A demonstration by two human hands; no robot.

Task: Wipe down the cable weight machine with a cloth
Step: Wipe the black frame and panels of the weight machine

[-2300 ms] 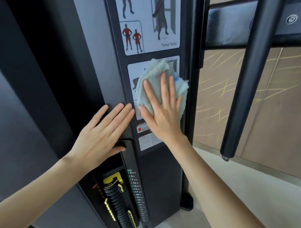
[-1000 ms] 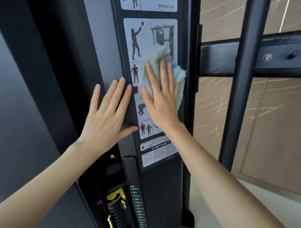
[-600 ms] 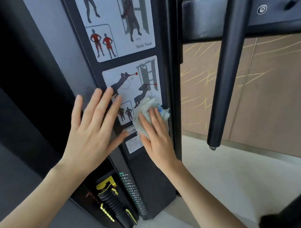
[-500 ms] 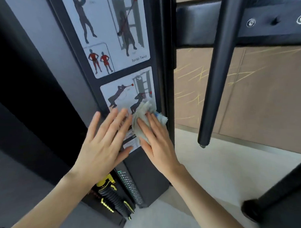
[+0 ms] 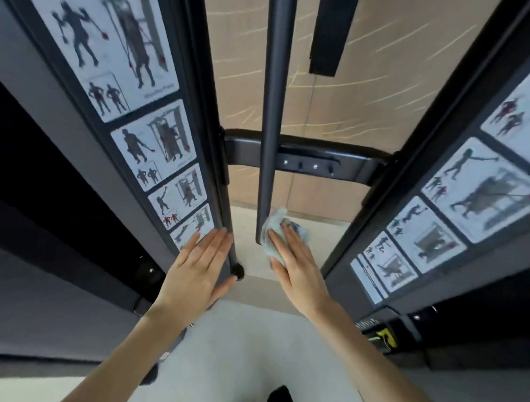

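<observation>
You're pressing the cloth [image 5: 273, 228] against the bar [image 5: 273, 111] under your flat right hand [image 5: 294, 262], open left hand [image 5: 200, 267] bracing you on the column [image 5: 122, 202].

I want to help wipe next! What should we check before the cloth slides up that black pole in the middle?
1. Cloth under the right hand: ok, flat fingers press it.
2. Cloth touching the pole at its lower end: ok.
3. Left hand flat on the left column: ok.
4. Pole clear of the crossbar behind it: cannot tell.
5. Cloth clean enough: cannot tell.
</observation>
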